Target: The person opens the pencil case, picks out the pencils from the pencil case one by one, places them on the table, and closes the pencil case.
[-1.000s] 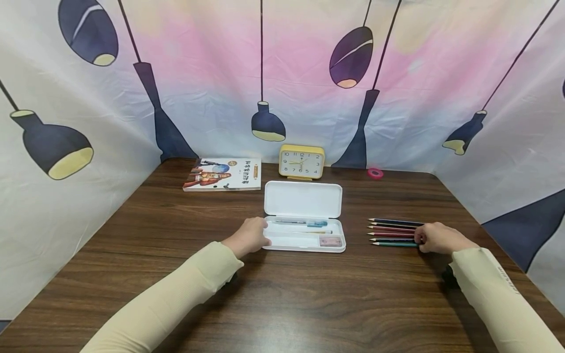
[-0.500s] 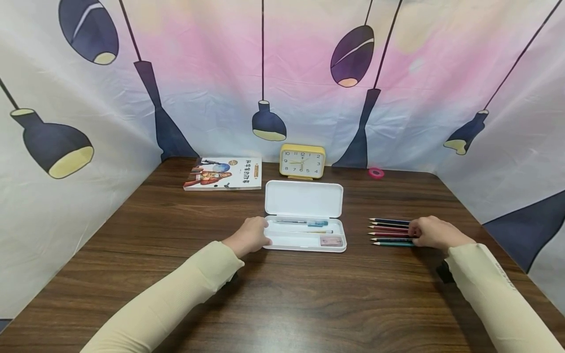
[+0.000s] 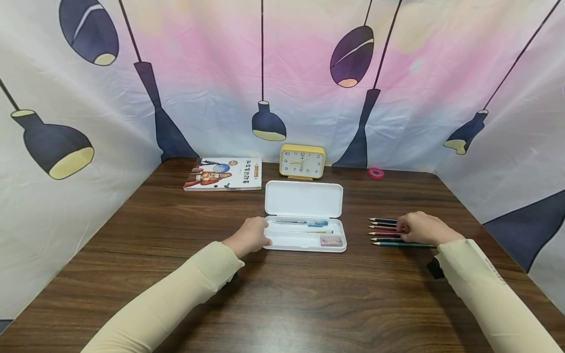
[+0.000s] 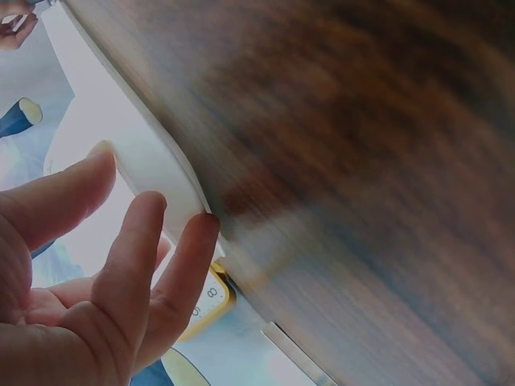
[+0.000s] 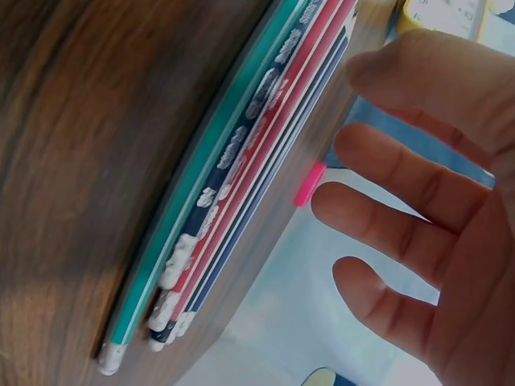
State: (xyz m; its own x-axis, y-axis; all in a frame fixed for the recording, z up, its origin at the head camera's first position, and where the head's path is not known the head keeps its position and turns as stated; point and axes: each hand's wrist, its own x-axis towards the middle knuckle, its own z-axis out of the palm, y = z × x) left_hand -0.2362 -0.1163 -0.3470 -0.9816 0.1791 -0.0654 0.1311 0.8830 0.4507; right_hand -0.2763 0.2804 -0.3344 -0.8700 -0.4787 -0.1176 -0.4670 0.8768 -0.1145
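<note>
My left hand holds the left end of an open white pencil case, thumb at the front corner and fingers farther back. In the left wrist view its fingertips meet the case's side. Inside the case lie a blue-capped pen, a thin paintbrush and a pinkish eraser. My right hand is over a row of several pencils, covering their middles. In the right wrist view its bent fingers look apart from the pencils; a teal pencil lies outermost.
Behind the case stands a yellow alarm clock. A book with a printed cover lies at the back left. Near the back edge is a pink ring-shaped roll. Cloth printed with lamps hangs around the wooden table.
My right hand has moved left along the pencils, from their right ends toward their middles. The left hand and the pencil case have stayed in place.
</note>
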